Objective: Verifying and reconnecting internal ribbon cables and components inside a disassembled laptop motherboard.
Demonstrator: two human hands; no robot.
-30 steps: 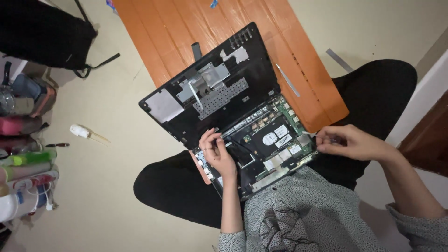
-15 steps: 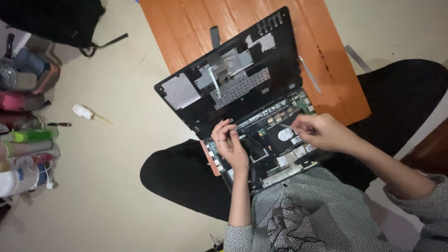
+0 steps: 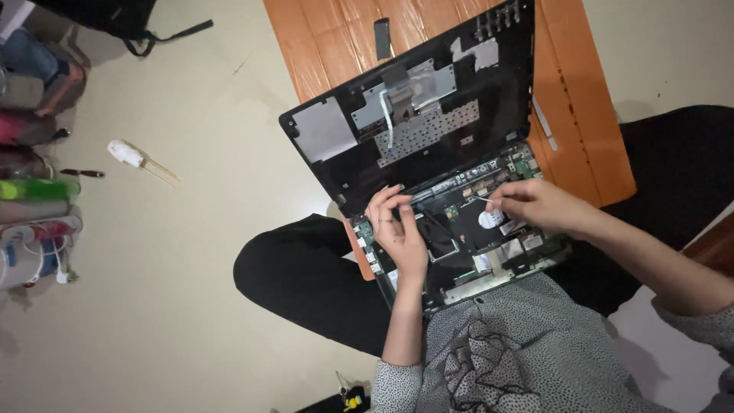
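Observation:
An opened black laptop lies across my lap and a low orange table (image 3: 581, 115). Its keyboard cover (image 3: 413, 122) is tilted up, underside showing metal plates and a white ribbon cable. The base (image 3: 489, 252) exposes green circuit boards and a round silver coin cell (image 3: 489, 219). My left hand (image 3: 396, 229) rests on the base's left part, fingertips gripping the cover's lower edge near the hinge. My right hand (image 3: 535, 205) hovers over the middle of the board, thumb and fingers pinched on a thin pale wire (image 3: 480, 199).
A small dark rectangular part (image 3: 382, 37) lies on the orange table. On the beige floor to the left are a white object with thin sticks (image 3: 126, 153), a screwdriver (image 3: 80, 173), and a row of colourful items (image 3: 34, 199). A black bag (image 3: 115, 15) sits top left.
My right hand has moved from the laptop's right edge inward to the middle of the board. My left hand stays at the hinge edge. The view has shifted closer.

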